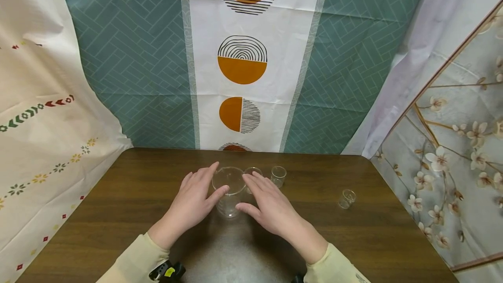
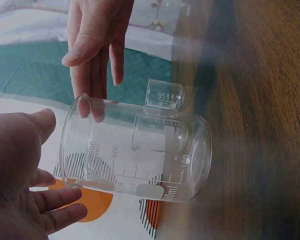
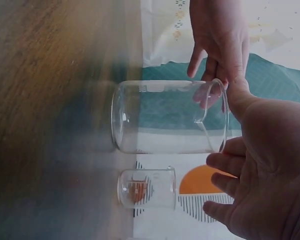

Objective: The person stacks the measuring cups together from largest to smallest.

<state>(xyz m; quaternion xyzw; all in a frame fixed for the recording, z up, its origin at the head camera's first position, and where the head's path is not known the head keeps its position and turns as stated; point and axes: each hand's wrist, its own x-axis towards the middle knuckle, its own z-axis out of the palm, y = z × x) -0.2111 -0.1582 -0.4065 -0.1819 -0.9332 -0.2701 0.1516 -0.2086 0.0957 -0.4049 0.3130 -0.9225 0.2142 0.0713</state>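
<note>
A large clear glass beaker [image 1: 229, 206] stands upright on the table, with printed volume marks showing in the left wrist view. My left hand [image 1: 195, 198] is at its left side near the rim, fingers extended and thumb apart. On the other side, my right hand [image 1: 273, 204] is held out the same way, its fingertips near the rim. Neither hand's fingers curl round the glass. Just behind stands a smaller beaker [image 3: 147, 189], partly hidden by the right hand in the head view. Another small beaker [image 1: 278, 177] is a little farther right.
The smallest beaker [image 1: 347, 199] stands apart, toward the right side of the brown wooden table [image 1: 118, 213]. A green and white patterned cloth [image 1: 157, 64] hangs behind the table's far edge. Printed cloths also hang on the left and right.
</note>
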